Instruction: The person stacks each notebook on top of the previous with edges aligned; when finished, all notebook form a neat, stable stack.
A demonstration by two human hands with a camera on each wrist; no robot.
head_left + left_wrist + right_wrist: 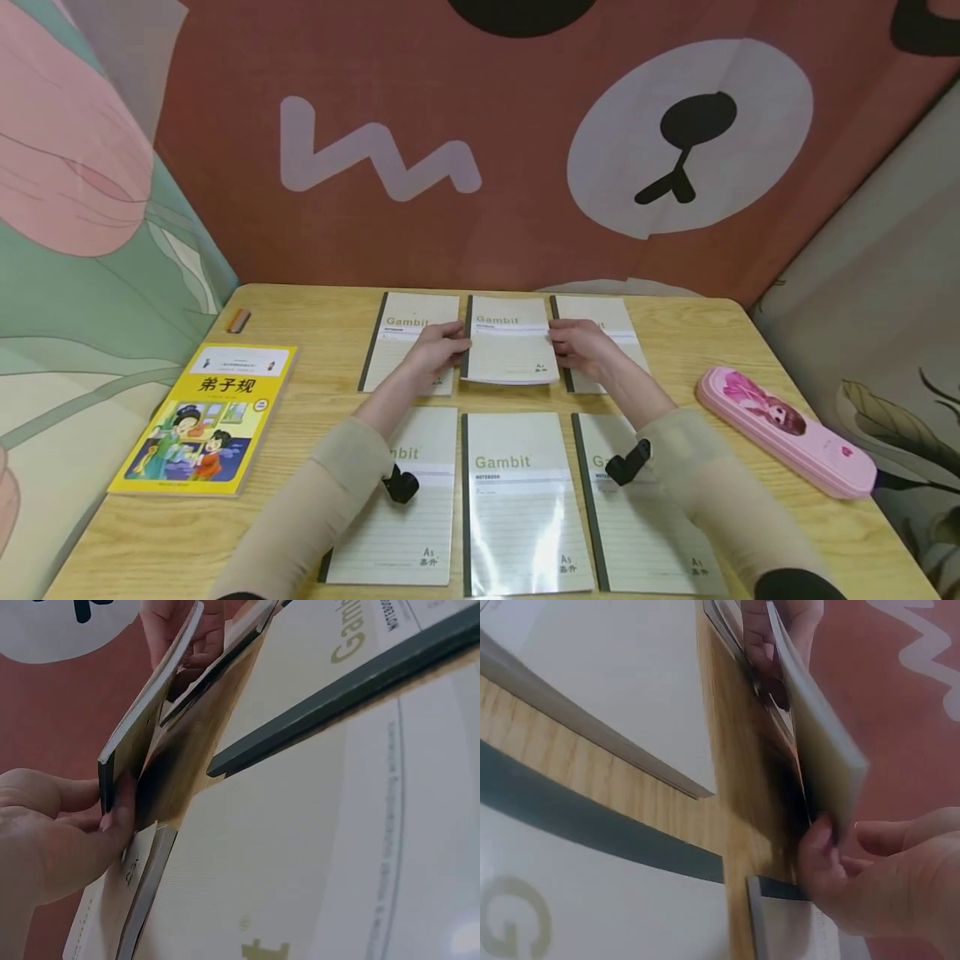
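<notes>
Left hand [438, 346], right hand [588, 346] pinch notebook [510, 350] by opposite sides, between them, near edge above table [682, 333]. Left-side notebook [385, 358], right-side notebook [617, 313] beneath hands: low knuckles could nudge them; uneven release could land held one crooked.
</notes>
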